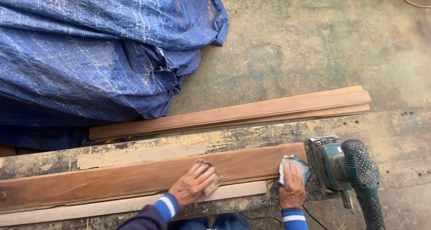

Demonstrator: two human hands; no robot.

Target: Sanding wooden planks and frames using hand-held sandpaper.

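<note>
The left hand [192, 185] lies palm down on a long reddish board [134, 178], its fingers [203, 171] spread flat over a worn brown sanding pad [212, 181] and pressing it to the wood rather than closing round it. The board runs lengthwise across a scuffed, paint-stained surface [395, 140], with a pale thin strip [139, 155] just beyond it and another pale strip [112, 207] along its near edge. The right hand [292, 187] rests at the board's right end, fingers out straight on a crumpled grey-blue cloth [294, 165] that touches the board end; they lie flat on the cloth and grasp nothing. Just right of that hand sits a green power sander [348, 167], upright on its base, its dark dotted handle pointing toward the person and its cord trailing off below. Both wrists show blue cuffs with white stripes. Farther back, a stack of similar reddish planks [233, 113] lies at the far edge of the surface. Beyond them is a concrete floor [314, 41], and a rumpled blue tarp [98, 50] covers a heap at the upper left.
</note>
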